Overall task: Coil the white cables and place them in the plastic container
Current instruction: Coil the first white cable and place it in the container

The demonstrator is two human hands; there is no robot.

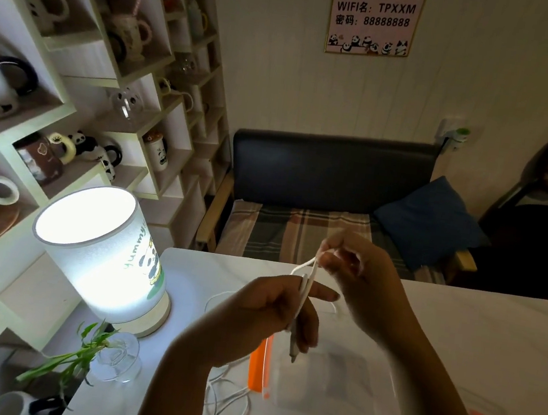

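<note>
White cable [302,300] is mid-coil above the table [457,333]: the left hand [266,313] grips the gathered loops, the right hand [354,269] pinches the strand above. Next, probably another wrap, then down into the clear plastic container [330,383] below.

White cable [303,293], orange-edged clear container [323,382], white marbled table [457,333], plaid seat cushion [297,231], blue pillow [430,219]

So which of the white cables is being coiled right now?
The cable held up between both hands, wrapped over the left hand's fingers; the other cables lie loose on the table.
</note>
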